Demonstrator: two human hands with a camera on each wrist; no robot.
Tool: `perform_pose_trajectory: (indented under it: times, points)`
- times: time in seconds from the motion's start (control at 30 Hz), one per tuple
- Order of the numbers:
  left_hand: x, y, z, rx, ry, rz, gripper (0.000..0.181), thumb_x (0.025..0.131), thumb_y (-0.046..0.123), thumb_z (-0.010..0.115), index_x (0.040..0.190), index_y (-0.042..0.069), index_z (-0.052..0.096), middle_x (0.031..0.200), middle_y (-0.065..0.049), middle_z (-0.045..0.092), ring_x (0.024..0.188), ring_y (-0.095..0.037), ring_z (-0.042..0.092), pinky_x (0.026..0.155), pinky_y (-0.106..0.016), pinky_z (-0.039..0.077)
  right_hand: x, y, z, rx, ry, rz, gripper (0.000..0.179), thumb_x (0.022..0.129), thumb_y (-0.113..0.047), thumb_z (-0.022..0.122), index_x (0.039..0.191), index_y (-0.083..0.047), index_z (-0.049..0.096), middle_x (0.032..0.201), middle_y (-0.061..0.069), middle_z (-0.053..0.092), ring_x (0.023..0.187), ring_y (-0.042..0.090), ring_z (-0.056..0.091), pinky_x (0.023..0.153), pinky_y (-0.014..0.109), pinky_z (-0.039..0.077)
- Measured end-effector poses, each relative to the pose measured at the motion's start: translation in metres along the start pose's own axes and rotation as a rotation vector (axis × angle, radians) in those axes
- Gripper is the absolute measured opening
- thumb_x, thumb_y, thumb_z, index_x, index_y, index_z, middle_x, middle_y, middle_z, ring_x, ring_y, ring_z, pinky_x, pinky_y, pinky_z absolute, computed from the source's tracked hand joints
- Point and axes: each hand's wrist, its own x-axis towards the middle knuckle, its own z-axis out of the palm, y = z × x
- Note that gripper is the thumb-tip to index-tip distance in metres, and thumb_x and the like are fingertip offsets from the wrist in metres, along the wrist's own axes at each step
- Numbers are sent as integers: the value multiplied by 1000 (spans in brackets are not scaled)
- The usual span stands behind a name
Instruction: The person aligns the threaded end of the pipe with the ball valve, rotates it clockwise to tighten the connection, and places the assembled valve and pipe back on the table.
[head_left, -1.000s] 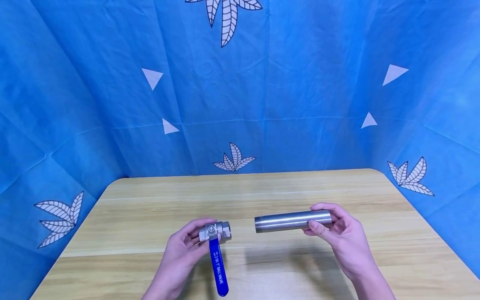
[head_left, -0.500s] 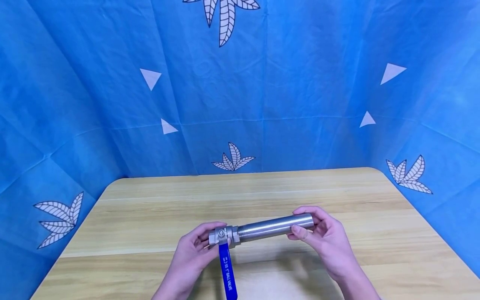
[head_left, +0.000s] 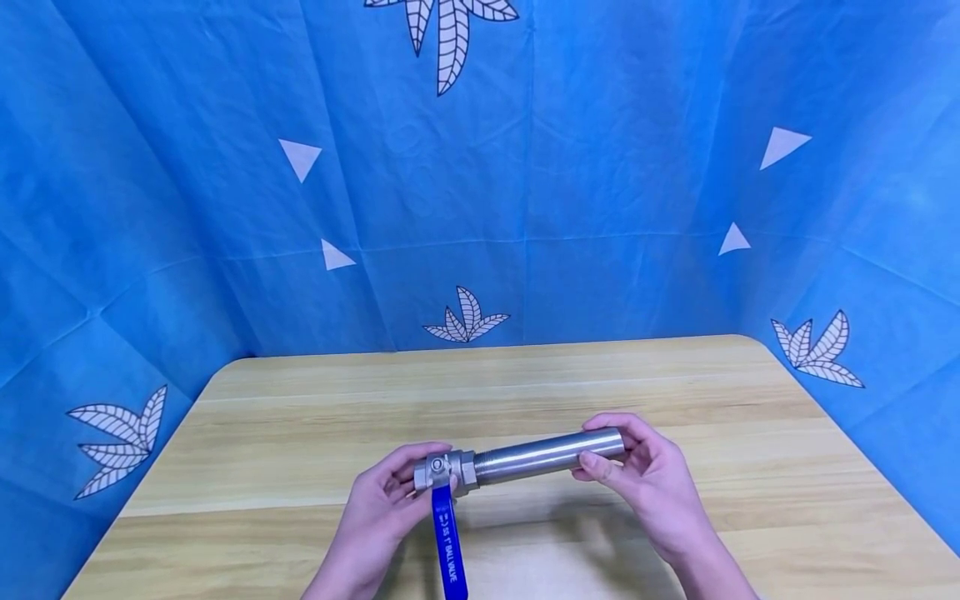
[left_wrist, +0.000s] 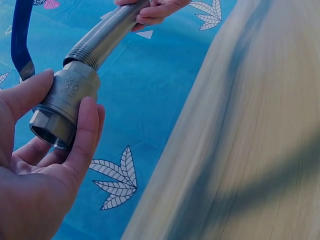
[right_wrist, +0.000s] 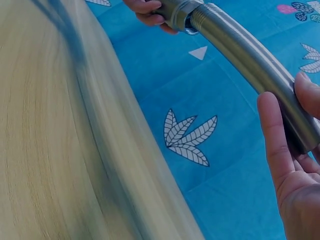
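Note:
My left hand (head_left: 382,508) grips a metal ball valve (head_left: 452,471) between thumb and fingers, its blue lever handle (head_left: 448,542) pointing toward me. In the left wrist view the open hex end of the valve (left_wrist: 65,100) faces down past the fingers. My right hand (head_left: 652,492) holds a steel pipe (head_left: 551,456) near its far right end, thumb in front and fingers behind. The pipe's threaded left end meets the valve's right opening at a slight angle. In the right wrist view the threads (right_wrist: 199,21) still show at the valve's mouth.
Both pieces are held above a wooden table (head_left: 300,433), where their shadows fall. A blue cloth (head_left: 600,167) with white leaf and triangle prints hangs behind and at both sides of it.
The pipe and valve, apart a second ago, have come together at the pipe's threaded end. The right hand moved left and the left hand slightly right; the last half second shows little movement.

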Motion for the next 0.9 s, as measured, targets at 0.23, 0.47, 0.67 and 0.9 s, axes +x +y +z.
perform_pose_trajectory:
  times: [0.23, 0.47, 0.67, 0.9]
  points:
    - [-2, 3, -1, -12, -28, -8, 52, 90, 18, 88, 138, 11, 69, 135, -13, 73, 119, -26, 75, 98, -28, 64, -1, 1, 0, -8, -14, -13, 34, 94, 11, 72, 127, 2, 65, 105, 5, 74, 90, 20, 80, 85, 39, 68]
    - [-1, 2, -2, -1, -4, -21, 50, 87, 17, 90, 134, 12, 72, 131, -11, 76, 116, -26, 75, 95, -30, 63, 0, 3, 5, -22, 2, 61, 33, 96, 4, 74, 127, 3, 64, 105, 7, 74, 89, 23, 81, 85, 39, 68]
    - [0, -2, -2, 16, 18, 10, 48, 87, 15, 90, 131, 12, 74, 130, -10, 76, 116, -25, 74, 94, -29, 63, 1, 4, 11, -75, 38, 164, 36, 100, -6, 72, 129, 10, 59, 102, 12, 75, 84, 22, 80, 82, 40, 69]
    - [2, -6, 1, 6, 9, 28, 50, 85, 9, 90, 132, 7, 72, 128, -12, 76, 115, -25, 73, 93, -27, 64, 2, 4, 16, -149, 79, 281, 35, 107, -25, 68, 123, 6, 60, 90, 16, 75, 70, 25, 76, 71, 39, 69]
